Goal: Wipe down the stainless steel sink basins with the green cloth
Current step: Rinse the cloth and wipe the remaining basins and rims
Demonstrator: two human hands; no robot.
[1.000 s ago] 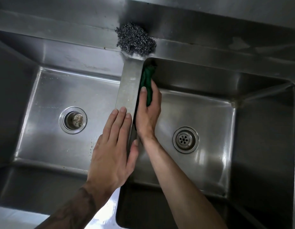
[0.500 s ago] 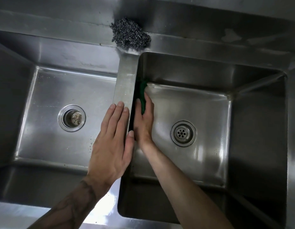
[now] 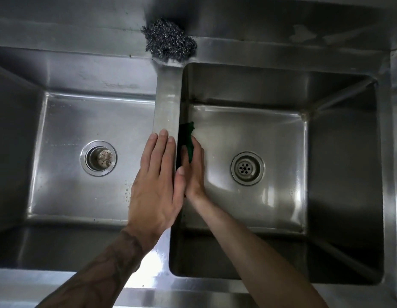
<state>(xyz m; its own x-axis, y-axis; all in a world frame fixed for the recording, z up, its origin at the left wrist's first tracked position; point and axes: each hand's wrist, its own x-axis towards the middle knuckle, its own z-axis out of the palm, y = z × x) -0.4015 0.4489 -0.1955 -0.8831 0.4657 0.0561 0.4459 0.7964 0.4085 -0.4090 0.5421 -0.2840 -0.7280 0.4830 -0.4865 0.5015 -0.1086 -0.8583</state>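
A double stainless steel sink fills the head view. My right hand (image 3: 196, 167) is down in the right basin (image 3: 270, 138), pressing the green cloth (image 3: 188, 141) flat against the left inner wall, below the divider (image 3: 167, 103). The fingers lie straight over the cloth, and only its upper part shows beyond them. My left hand (image 3: 157, 181) rests flat on the divider with fingers straight and together, holding nothing. The left basin (image 3: 82, 130) lies beside it.
A steel wool scourer (image 3: 169, 43) sits on the back ledge at the head of the divider. Each basin has a round drain, left drain (image 3: 98, 157) and right drain (image 3: 247, 168). Water drops speckle the left basin floor.
My right hand has slid the green cloth down the right basin's left wall and toward me, from the far corner to mid-wall. My left hand stays on the divider.
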